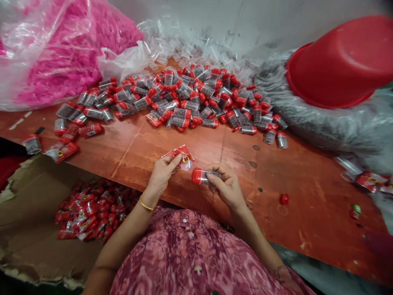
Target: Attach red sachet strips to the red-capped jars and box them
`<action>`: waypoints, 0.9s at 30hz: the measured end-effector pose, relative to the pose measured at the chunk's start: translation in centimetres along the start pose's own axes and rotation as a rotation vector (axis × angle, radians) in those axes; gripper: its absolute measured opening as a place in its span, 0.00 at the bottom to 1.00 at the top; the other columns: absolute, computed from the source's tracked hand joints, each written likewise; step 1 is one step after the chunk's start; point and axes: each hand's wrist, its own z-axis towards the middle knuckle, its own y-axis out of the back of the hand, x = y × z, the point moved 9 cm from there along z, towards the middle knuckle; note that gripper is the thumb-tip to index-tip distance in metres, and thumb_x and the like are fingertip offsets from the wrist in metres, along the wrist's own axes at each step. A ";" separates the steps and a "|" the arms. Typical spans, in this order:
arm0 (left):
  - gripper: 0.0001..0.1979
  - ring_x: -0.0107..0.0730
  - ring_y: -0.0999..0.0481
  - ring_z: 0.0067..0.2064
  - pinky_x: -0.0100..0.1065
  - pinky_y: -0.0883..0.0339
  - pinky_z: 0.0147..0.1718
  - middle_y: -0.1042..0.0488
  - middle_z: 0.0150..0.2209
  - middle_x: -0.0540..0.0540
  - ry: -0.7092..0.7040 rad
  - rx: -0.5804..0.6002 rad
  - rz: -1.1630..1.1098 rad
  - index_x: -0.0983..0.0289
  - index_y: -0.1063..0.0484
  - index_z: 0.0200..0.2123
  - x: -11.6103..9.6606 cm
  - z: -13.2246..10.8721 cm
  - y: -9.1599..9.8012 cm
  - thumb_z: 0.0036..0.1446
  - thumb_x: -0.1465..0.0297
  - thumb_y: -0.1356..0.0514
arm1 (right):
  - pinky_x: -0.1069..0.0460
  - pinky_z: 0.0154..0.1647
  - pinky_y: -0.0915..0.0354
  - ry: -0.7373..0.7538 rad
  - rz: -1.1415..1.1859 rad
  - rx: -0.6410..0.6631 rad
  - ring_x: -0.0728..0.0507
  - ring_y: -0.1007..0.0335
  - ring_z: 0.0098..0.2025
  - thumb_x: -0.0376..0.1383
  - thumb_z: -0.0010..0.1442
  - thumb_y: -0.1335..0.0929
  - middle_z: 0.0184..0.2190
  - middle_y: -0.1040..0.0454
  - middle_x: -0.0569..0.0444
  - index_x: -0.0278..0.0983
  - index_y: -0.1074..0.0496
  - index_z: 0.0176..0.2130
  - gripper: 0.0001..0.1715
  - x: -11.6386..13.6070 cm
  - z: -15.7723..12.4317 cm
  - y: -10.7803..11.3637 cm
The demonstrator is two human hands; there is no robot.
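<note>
Your left hand (161,172) pinches a small red printed sachet (183,156) btwn thumb & fingers, held just above the wooden table (307,180). Your right hand (225,184) grips a clear vial w/ red cap (201,175), lying sideways, cap toward the sachet, nearly touching. Pile of same vials (190,98) farther back; cardboard box (30,221) of filled sachets at lower left; red basin (344,61) upper right.

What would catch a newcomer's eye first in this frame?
A pile of red-capped vials sprawls across the far middle of the table, between a pink bag at upper left and a red basin at upper right. Nearer, the left hand pinches a red wrapper and the right hand holds one vial, beside a box of red packs at lower left.
</note>
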 end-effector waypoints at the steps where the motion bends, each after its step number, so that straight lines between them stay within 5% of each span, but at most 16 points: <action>1: 0.21 0.23 0.29 0.25 0.27 0.34 0.29 0.24 0.24 0.51 -0.005 0.000 0.012 0.67 0.23 0.25 0.0 0.0 0.0 0.31 0.56 0.29 | 0.57 0.14 0.51 0.006 -0.006 -0.009 0.55 0.47 0.14 0.43 0.49 0.30 0.17 0.36 0.62 0.36 0.29 0.30 0.13 0.1 0.0 0.0; 9: 0.21 0.25 0.29 0.25 0.29 0.33 0.29 0.25 0.24 0.51 -0.095 0.033 0.035 0.67 0.25 0.25 -0.6 -0.6 -1.1 0.32 0.56 0.29 | 0.57 0.18 0.48 0.016 -0.056 -0.044 0.54 0.46 0.17 0.41 0.48 0.30 0.17 0.36 0.62 0.36 0.30 0.29 0.10 0.4 0.0 -0.3; 16: 0.17 0.28 0.29 0.29 0.28 0.34 0.29 0.27 0.23 0.50 -0.273 -0.038 0.193 0.66 0.27 0.23 -1.0 -0.8 -0.4 0.45 0.57 0.35 | 0.56 0.18 0.49 0.007 -0.046 -0.074 0.53 0.46 0.17 0.42 0.49 0.31 0.17 0.37 0.62 0.37 0.31 0.29 0.11 -0.2 -0.5 0.2; 23: 0.22 0.27 0.29 0.27 0.30 0.32 0.30 0.25 0.26 0.51 -0.103 -0.007 0.038 0.67 0.27 0.27 0.1 -1.0 -1.5 0.36 0.54 0.32 | 0.56 0.17 0.50 -0.002 -0.113 -0.154 0.54 0.47 0.18 0.42 0.49 0.31 0.18 0.37 0.61 0.37 0.31 0.30 0.12 -1.1 0.0 0.5; 27: 0.20 0.26 0.29 0.26 0.30 0.33 0.29 0.26 0.25 0.51 -0.086 -0.028 0.004 0.67 0.28 0.26 0.2 -0.8 -1.3 0.40 0.54 0.33 | 0.56 0.18 0.49 0.006 -0.114 -0.098 0.53 0.46 0.18 0.43 0.49 0.31 0.18 0.37 0.61 0.38 0.31 0.30 0.11 -0.6 -0.3 0.1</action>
